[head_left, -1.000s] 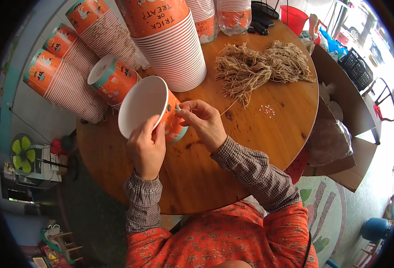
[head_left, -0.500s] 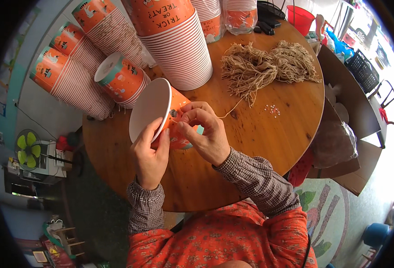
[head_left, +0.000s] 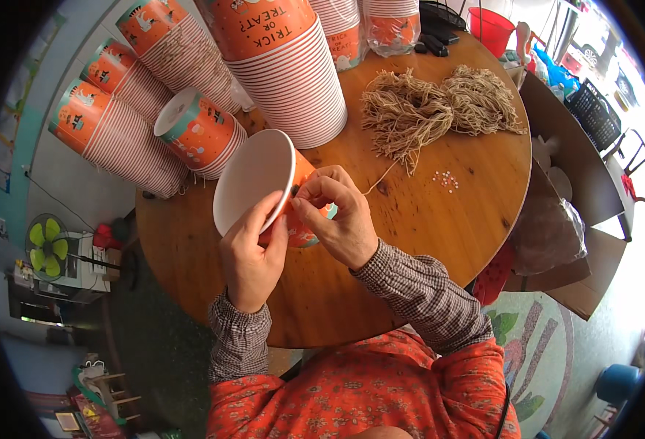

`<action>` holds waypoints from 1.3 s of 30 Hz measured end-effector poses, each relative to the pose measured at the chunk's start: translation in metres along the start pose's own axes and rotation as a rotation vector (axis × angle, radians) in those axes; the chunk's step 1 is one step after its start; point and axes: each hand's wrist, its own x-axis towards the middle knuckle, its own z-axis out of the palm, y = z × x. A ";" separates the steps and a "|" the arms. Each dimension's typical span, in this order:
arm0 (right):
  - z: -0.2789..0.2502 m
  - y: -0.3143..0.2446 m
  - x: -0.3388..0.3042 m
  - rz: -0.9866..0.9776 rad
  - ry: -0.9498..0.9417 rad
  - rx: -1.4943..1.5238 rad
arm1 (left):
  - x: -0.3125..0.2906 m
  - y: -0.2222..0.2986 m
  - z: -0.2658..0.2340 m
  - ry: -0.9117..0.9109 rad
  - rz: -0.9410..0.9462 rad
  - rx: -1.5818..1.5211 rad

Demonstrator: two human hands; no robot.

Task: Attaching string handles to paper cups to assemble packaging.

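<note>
An orange paper bucket (head_left: 249,179) with a white inside is tilted in front of me, its mouth facing left. My left hand (head_left: 253,256) grips it by the near side of the rim, fingers inside and thumb on the outer wall. Against the printed side, my right hand (head_left: 343,223) is closed in a pinch on a thin tan cord. A length of this cord (head_left: 382,180) shows beyond the knuckles, leading toward the cord bundle (head_left: 406,113). The cord's tip is hidden by my fingers.
Tall stacks of orange paper buckets (head_left: 293,88) stand at the back and left of the round wooden table (head_left: 439,241). Several tiny pale pieces (head_left: 445,181) lie right of centre. An open cardboard box (head_left: 582,175) stands beyond the right edge.
The bucket has turned slightly, its mouth showing more toward me. My left thumb has shifted right along the outer wall, nearer my right fingertips. The right hand has barely moved.
</note>
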 end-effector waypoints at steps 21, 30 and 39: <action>0.000 0.013 -0.002 0.094 -0.121 -0.072 | 0.044 -0.044 -0.014 -0.623 -0.161 -0.184; -0.006 0.001 0.004 0.152 -0.151 -0.027 | 0.041 -0.035 -0.021 -0.502 -0.220 -0.209; -0.004 0.005 -0.002 0.177 -0.290 0.008 | 0.031 -0.008 -0.016 -0.055 0.511 0.302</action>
